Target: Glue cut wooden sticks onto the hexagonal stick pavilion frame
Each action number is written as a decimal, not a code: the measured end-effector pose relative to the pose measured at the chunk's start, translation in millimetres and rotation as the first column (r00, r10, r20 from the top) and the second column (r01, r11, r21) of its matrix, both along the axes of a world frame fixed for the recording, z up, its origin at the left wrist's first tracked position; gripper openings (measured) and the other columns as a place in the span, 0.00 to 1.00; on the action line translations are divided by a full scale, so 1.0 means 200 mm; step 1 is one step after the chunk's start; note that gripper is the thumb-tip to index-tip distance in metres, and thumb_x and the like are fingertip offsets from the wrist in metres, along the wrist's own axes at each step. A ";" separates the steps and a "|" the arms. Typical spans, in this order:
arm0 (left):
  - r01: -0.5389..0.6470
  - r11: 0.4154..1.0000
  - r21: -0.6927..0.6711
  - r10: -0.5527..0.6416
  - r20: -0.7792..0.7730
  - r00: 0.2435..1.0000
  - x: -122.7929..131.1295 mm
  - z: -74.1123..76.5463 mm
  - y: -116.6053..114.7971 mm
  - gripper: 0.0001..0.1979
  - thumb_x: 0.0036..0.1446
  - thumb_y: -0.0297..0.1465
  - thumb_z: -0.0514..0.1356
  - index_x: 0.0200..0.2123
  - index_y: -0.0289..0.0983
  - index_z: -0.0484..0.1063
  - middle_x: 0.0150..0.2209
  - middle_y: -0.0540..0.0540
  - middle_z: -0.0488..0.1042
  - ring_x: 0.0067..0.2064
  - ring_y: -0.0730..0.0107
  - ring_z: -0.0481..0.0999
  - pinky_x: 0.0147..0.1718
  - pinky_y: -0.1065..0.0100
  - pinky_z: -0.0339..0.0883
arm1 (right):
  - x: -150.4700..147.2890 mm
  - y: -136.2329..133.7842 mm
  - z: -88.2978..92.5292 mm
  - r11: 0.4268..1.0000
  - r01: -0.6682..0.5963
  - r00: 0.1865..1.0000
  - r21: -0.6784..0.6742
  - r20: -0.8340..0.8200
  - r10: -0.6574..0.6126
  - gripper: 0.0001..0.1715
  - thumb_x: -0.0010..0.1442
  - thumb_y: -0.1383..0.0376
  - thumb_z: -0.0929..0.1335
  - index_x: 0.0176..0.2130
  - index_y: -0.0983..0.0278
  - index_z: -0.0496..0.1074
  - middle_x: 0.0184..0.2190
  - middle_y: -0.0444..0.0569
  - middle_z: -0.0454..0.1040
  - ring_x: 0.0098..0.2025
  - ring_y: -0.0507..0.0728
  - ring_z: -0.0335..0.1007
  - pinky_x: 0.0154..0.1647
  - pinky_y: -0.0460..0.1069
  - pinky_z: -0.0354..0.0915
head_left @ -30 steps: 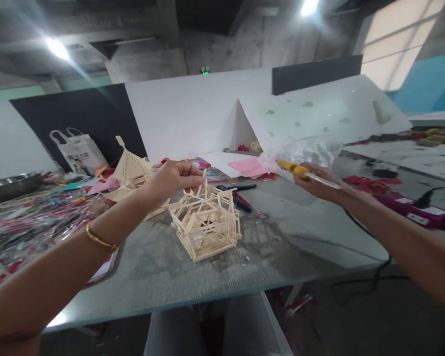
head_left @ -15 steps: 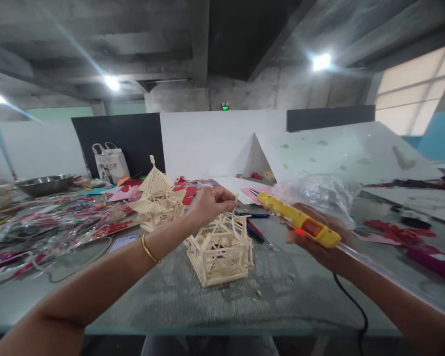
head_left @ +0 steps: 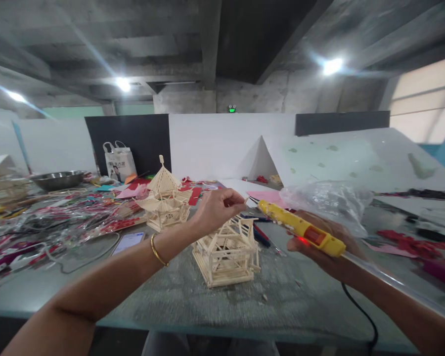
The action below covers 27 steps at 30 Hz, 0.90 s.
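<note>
My left hand (head_left: 222,205) is closed in a pinch on a small wooden stick (head_left: 245,201), mostly hidden by the fingertips. My right hand (head_left: 322,242) grips a yellow hot glue gun (head_left: 300,228), its red light lit. The nozzle points left, right by the pinched fingertips; I cannot tell whether it touches the stick. Below my left hand stands an open pavilion frame (head_left: 226,259) made of thin wooden sticks. Behind my left forearm is a taller stick pavilion (head_left: 165,198) with a pointed roof.
Pliers or similar tools (head_left: 261,235) lie behind the frame. A phone (head_left: 129,242) rests left of it. Plastic-wrapped materials (head_left: 85,212) and a metal bowl (head_left: 57,179) cover the left side. Clear plastic (head_left: 330,202) lies behind the glue gun, whose black cable (head_left: 361,309) hangs over the front edge.
The pinched fingertips and the glue gun nozzle have come closer together. The whole view has shifted slightly, so everything sits further right.
</note>
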<state>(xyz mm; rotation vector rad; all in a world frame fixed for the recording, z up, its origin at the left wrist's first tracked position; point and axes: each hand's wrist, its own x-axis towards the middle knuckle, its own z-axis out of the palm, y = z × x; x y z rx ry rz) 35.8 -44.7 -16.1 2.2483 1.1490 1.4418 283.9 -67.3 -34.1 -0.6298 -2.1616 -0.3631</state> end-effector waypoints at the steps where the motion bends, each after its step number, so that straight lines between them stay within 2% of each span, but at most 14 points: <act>1: -0.004 1.000 0.004 0.004 0.004 1.000 0.00 0.00 0.00 0.10 0.48 0.37 0.62 0.30 0.35 0.75 0.26 0.48 0.75 0.26 0.77 0.69 0.27 0.72 0.62 | 0.00 0.00 0.00 1.000 0.017 1.000 -0.008 0.002 -0.017 0.18 0.60 0.49 0.63 0.35 0.61 0.66 0.30 0.45 0.72 0.29 0.52 0.68 0.26 0.46 0.62; 5: -0.004 1.000 -0.007 0.004 0.008 1.000 0.00 0.01 -0.02 0.10 0.48 0.36 0.62 0.29 0.35 0.75 0.26 0.48 0.75 0.26 0.77 0.69 0.27 0.73 0.61 | 0.00 0.00 0.00 0.997 0.066 0.998 -0.048 0.009 -0.065 0.20 0.60 0.47 0.62 0.33 0.61 0.66 0.31 0.46 0.73 0.30 0.54 0.69 0.26 0.47 0.62; 11: -0.033 0.999 -0.021 0.034 0.008 0.999 0.00 0.02 -0.04 0.09 0.48 0.35 0.62 0.30 0.35 0.75 0.27 0.48 0.76 0.28 0.76 0.70 0.28 0.72 0.62 | 0.00 0.00 0.01 0.998 0.035 0.999 -0.044 -0.003 -0.035 0.15 0.59 0.51 0.64 0.35 0.60 0.67 0.28 0.42 0.72 0.27 0.52 0.67 0.25 0.47 0.62; 17: -0.017 0.998 -0.057 0.021 0.077 0.997 0.00 0.00 -0.02 0.10 0.46 0.36 0.63 0.29 0.36 0.75 0.27 0.48 0.77 0.28 0.76 0.71 0.28 0.71 0.62 | -0.01 0.00 0.01 0.998 0.030 0.999 -0.046 -0.020 -0.031 0.15 0.59 0.51 0.64 0.32 0.60 0.66 0.28 0.42 0.71 0.26 0.52 0.67 0.24 0.47 0.60; 19: 0.038 0.994 -0.105 -0.022 0.154 0.988 0.00 0.00 -0.01 0.10 0.45 0.37 0.64 0.29 0.35 0.75 0.26 0.48 0.76 0.27 0.76 0.70 0.26 0.72 0.61 | -0.02 -0.01 0.02 0.998 0.029 0.999 -0.058 -0.034 -0.031 0.15 0.58 0.51 0.65 0.32 0.60 0.66 0.26 0.42 0.70 0.26 0.51 0.66 0.24 0.47 0.59; 22: 0.186 0.961 -0.205 -0.114 0.323 0.940 0.01 0.01 -0.01 0.11 0.43 0.35 0.66 0.27 0.34 0.73 0.23 0.49 0.74 0.24 0.79 0.68 0.26 0.72 0.61 | -0.04 -0.04 0.02 0.995 0.035 0.998 -0.089 -0.049 -0.040 0.15 0.59 0.52 0.65 0.31 0.61 0.65 0.24 0.41 0.67 0.25 0.51 0.64 0.25 0.47 0.59; 25: 0.300 0.907 -0.294 -0.121 0.502 0.857 0.01 0.05 -0.01 0.10 0.42 0.33 0.67 0.25 0.34 0.71 0.22 0.50 0.72 0.24 0.80 0.67 0.28 0.72 0.62 | -0.06 -0.06 0.01 0.994 0.074 0.994 -0.080 -0.070 -0.079 0.16 0.60 0.51 0.63 0.31 0.60 0.64 0.24 0.42 0.67 0.24 0.51 0.63 0.26 0.48 0.60; 27: 0.385 0.858 -0.339 -0.106 0.617 0.780 0.00 0.07 -0.01 0.08 0.43 0.32 0.66 0.25 0.34 0.71 0.22 0.50 0.71 0.25 0.80 0.68 0.28 0.72 0.62 | -0.06 -0.06 0.00 0.997 0.079 0.994 -0.019 -0.074 -0.080 0.18 0.61 0.49 0.62 0.30 0.60 0.64 0.25 0.44 0.68 0.25 0.53 0.65 0.26 0.49 0.62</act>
